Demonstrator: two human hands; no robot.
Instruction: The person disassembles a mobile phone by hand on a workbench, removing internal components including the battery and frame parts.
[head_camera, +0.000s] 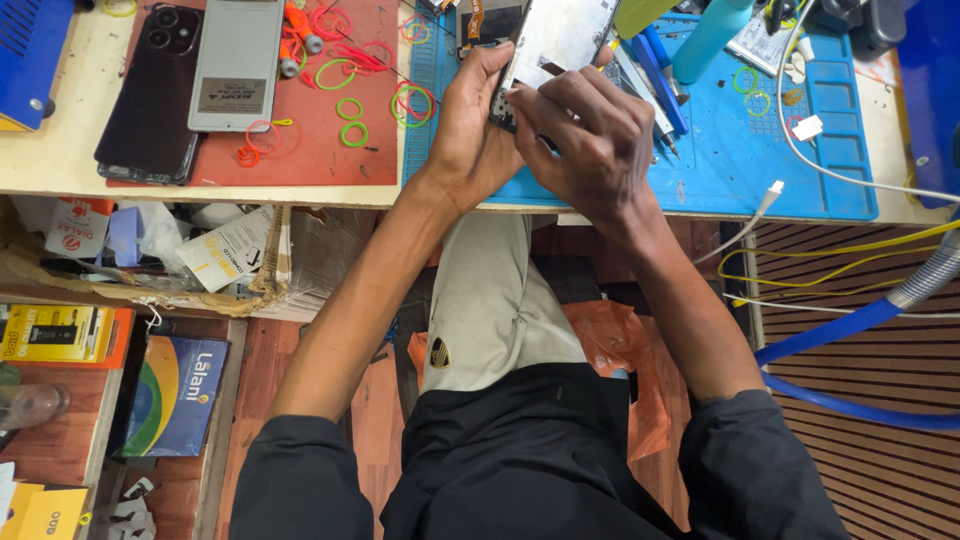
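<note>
Both hands close on 1 opened phone (555, 40) above the blue mat (740, 160): left hand (470, 125) grip underneath, right hand (590, 135) grip pinching its edge.

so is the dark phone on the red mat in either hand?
No: the dark phone lies untouched on the red mat; both hands hold an opened phone.

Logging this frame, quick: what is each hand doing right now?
Left hand: closed on the edge of the opened phone.
Right hand: fingers curled, pressing on the same phone; any tool in it cannot be told.
</note>
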